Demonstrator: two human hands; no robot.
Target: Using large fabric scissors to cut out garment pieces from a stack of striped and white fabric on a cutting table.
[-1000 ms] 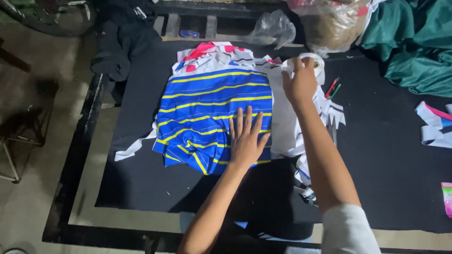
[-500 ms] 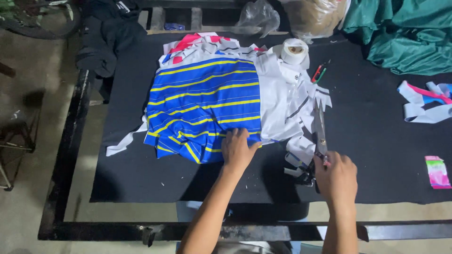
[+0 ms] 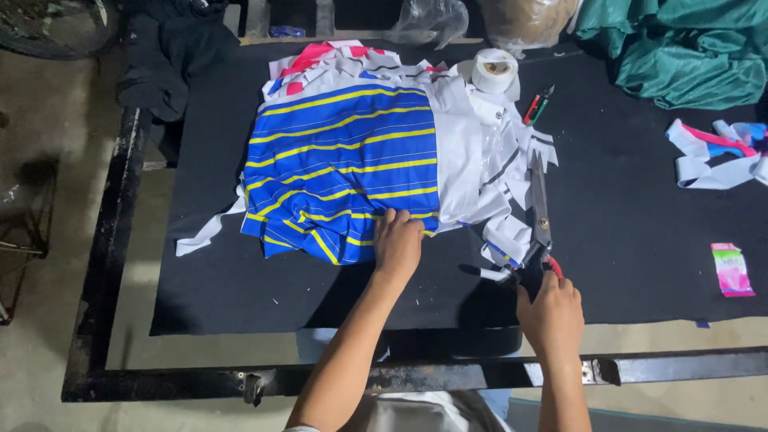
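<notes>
1. Your left hand (image 3: 398, 244) lies flat, fingers spread, on the near edge of the blue fabric with yellow stripes (image 3: 344, 168), pinning the stack; its grip holds nothing.
2. Your right hand (image 3: 550, 310) is closed around the handles of the large scissors (image 3: 540, 208), blades lying on the white cut pieces (image 3: 500, 172), pointing away from you.
3. Judgement: you are taking up the scissors; next, lift them and bring the blades to the fabric edge while the pinning hand stays clear.
4. Surface: black-covered desk (image 3: 640, 240) in a dark metal frame. White tape roll (image 3: 494, 70) and a red-and-green pen (image 3: 538, 106) at the far side, green cloth (image 3: 680, 48) at the far right, concrete floor left.
</notes>
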